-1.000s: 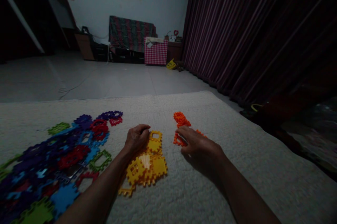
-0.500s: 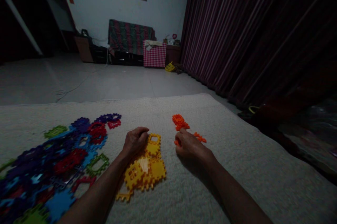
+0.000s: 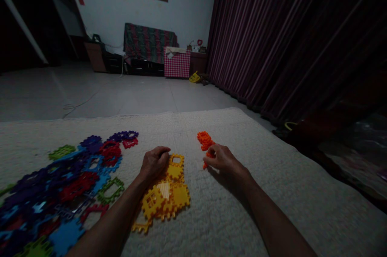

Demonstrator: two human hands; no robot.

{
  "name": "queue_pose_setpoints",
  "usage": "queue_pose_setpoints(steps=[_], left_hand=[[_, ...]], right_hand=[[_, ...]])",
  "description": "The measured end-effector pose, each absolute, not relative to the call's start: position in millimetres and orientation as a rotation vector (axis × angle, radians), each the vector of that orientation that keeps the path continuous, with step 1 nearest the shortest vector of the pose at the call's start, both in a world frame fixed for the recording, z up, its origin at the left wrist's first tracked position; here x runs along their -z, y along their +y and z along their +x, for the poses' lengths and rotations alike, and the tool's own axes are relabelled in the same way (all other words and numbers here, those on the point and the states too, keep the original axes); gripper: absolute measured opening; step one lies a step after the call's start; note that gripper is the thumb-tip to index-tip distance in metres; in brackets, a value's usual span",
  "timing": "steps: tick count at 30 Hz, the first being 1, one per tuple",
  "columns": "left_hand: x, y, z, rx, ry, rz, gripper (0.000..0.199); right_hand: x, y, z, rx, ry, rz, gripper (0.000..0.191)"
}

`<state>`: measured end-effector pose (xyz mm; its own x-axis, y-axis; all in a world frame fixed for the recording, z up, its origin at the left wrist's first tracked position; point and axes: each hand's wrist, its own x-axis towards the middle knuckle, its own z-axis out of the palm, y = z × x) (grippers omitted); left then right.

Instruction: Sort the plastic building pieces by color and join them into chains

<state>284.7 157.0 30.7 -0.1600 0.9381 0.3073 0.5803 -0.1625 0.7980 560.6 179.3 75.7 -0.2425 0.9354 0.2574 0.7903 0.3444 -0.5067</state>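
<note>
My right hand (image 3: 225, 162) pinches an orange interlocking plastic piece (image 3: 206, 165) between thumb and fingers, low over the bed cover; the fingers hide part of it. Just beyond lies a small pile of orange pieces (image 3: 204, 140). My left hand (image 3: 154, 163) rests with its fingers curled closed at the left side of a pile of yellow notched pieces (image 3: 180, 195). No piece sticks out of that hand. Some yellow pieces are frames, and one has a window grid.
A large mixed heap of purple, blue, red and green pieces (image 3: 45, 180) spreads over the left of the pale quilted cover (image 3: 223, 216). Past its far edge are a tiled floor (image 3: 145, 96), a low cabinet (image 3: 96, 57) and a checked cloth (image 3: 177, 63). Dark curtains (image 3: 256, 35) hang at right.
My right hand has shifted slightly right, and its fingers have changed their hold around the orange piece. The orange piece seen to the right of the hand no longer shows. My left hand stays put.
</note>
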Motion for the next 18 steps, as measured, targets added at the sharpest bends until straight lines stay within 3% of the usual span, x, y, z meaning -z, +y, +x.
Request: queue_pose_setpoints(steps=[6,18], left_hand=[[-28,158,283,-1.245,1.717,1.738,0.037],[-28,158,283,-1.251,1.716,1.726,0.037]], right_hand=[[-66,196,566,0.01,-1.968,-1.622,0.014],[-47,207,563,0.145,-1.967,-1.559,0.017]])
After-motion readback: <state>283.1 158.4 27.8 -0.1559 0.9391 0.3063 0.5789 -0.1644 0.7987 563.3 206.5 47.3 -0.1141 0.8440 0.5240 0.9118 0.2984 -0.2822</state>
